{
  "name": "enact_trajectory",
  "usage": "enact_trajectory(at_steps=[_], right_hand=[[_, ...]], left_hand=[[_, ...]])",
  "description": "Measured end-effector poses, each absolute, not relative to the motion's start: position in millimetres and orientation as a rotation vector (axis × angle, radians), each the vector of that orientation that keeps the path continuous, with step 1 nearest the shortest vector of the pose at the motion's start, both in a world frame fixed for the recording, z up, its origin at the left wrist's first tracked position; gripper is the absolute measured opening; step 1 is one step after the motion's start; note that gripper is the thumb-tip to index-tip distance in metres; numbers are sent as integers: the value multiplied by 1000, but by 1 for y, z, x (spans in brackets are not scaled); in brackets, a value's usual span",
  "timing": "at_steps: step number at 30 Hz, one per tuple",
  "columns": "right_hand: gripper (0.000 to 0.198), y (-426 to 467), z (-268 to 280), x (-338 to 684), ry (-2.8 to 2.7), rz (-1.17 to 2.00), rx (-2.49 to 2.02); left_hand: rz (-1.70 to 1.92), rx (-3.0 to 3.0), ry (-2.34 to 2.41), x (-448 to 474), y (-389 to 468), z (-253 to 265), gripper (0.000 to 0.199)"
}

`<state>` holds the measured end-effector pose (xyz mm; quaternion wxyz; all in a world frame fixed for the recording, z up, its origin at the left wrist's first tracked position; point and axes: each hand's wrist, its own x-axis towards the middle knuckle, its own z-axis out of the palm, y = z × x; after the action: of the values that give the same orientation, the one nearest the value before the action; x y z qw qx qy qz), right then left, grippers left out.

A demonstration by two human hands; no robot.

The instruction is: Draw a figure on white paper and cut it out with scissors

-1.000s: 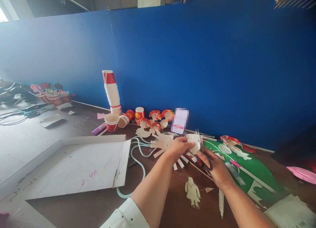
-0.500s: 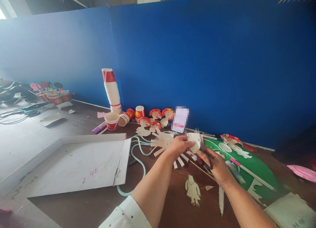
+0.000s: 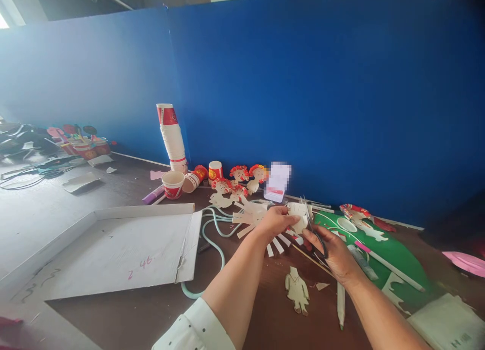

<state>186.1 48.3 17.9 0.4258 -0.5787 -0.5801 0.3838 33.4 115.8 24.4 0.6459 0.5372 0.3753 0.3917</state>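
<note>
My left hand [image 3: 278, 222] pinches a small piece of white paper [image 3: 297, 209] over the table's middle. In my right hand [image 3: 333, 251] is a pair of scissors [image 3: 307, 213], fingers through the dark handles, with the blades pointing up at the paper's right edge. Behind my left hand lies a paper cup cut into spread strips [image 3: 248, 212], partly hidden by the hand. A cut-out paper figure [image 3: 296, 291] lies flat on the table below my hands. A capped-looking white marker [image 3: 341, 304] is to its right.
Several red-fringed paper dolls [image 3: 239, 174] stand near the blue partition [image 3: 303, 87]. Left of them are paper cups [image 3: 173, 183] and a tall cup stack [image 3: 173, 143]. A shallow white box lid [image 3: 113, 259] occupies the left; a green sheet [image 3: 401, 259] lies at right, with scraps on it.
The scissors and my right hand have shifted very slightly at the paper's edge. The whole view has moved a little; both hands keep their holds.
</note>
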Motion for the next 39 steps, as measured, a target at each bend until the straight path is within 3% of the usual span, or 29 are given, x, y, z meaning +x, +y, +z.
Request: enact_trajectory(at_steps=[24, 39], right_hand=[[29, 51, 13, 190, -1454, 961, -1470], [32, 51, 15, 193, -1506, 936, -1491]], left_hand=[[893, 1233, 838, 31, 115, 25, 13], [890, 1230, 788, 32, 123, 13, 22]])
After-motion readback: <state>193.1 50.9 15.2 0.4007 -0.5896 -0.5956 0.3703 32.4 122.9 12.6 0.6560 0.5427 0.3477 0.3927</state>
